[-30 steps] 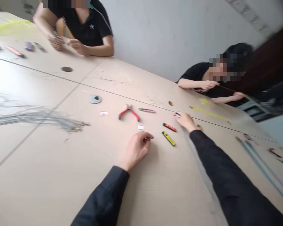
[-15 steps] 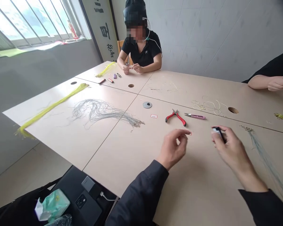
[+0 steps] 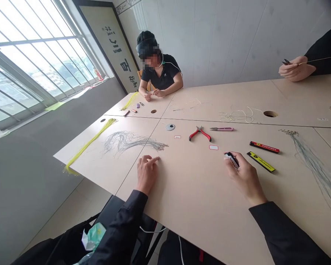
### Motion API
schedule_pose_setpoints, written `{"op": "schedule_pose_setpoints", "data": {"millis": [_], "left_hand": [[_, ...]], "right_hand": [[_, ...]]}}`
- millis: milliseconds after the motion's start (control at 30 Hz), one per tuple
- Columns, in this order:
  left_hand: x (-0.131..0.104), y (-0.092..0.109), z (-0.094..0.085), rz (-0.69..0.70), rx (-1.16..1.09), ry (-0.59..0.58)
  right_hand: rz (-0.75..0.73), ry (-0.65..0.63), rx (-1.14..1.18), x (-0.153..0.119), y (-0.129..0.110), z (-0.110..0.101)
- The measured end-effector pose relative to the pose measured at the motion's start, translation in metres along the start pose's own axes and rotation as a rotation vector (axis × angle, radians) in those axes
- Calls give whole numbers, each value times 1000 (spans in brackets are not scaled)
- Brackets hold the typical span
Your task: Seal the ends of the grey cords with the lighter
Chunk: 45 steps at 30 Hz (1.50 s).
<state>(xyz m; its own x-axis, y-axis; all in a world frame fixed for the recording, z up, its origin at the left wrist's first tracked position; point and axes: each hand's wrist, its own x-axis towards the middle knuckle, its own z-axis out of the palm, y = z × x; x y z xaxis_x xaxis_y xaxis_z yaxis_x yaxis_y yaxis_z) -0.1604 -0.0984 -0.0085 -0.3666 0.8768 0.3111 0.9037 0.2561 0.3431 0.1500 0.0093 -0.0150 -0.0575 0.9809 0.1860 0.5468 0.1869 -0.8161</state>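
My right hand [image 3: 244,176] is closed around a small black-and-white lighter [image 3: 232,161], held above the table [image 3: 193,198]. My left hand [image 3: 147,172] is near the table's left part, its index finger stretched out and the other fingers loosely bent, with nothing seen in it. Just beyond its fingertip lies a bundle of thin grey strands [image 3: 135,141] with small metal ends. Beside my right hand lie a red lighter-like stick [image 3: 264,147] and a yellow one [image 3: 261,162]. Red-handled pliers [image 3: 200,134], pink thread snips [image 3: 222,129] and a red-edged label [image 3: 213,147] lie ahead.
A second grey strand bundle [image 3: 310,158] lies on the right, a yellow bundle [image 3: 91,145] on the left. Pale cord [image 3: 238,116] lies near a table hole [image 3: 270,114]. One person [image 3: 161,75] sits opposite; another person's hand [image 3: 296,69] holds a dark tool at right.
My left hand has moved left, away from the red-edged label, toward the grey bundle. My right hand still holds the lighter. The view has shifted, and the red and yellow sticks now show.
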Motion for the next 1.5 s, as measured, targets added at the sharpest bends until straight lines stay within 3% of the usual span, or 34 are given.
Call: {"op": "schedule_pose_setpoints", "data": {"millis": [167, 367, 633, 767, 967, 1200, 1367, 1500], "left_hand": [[3, 8, 0, 65, 43, 22], [19, 5, -1, 115, 102, -71], [-1, 42, -4, 391, -105, -199], [26, 31, -9, 230, -49, -91], [65, 16, -12, 292, 105, -311], [78, 30, -4, 404, 114, -439], [75, 52, 4, 448, 37, -383], [73, 80, 26, 484, -97, -179]], "right_hand": [[1, -3, 22, 0, 3, 1], [7, 7, 59, 2, 4, -1], [17, -3, 70, 5, 7, 1], [11, 6, 74, 5, 9, 1], [6, 15, 92, 5, 8, 2], [5, -2, 131, 6, 11, 3], [8, 3, 232, 7, 8, 2], [3, 0, 260, 10, 5, 4]]}}
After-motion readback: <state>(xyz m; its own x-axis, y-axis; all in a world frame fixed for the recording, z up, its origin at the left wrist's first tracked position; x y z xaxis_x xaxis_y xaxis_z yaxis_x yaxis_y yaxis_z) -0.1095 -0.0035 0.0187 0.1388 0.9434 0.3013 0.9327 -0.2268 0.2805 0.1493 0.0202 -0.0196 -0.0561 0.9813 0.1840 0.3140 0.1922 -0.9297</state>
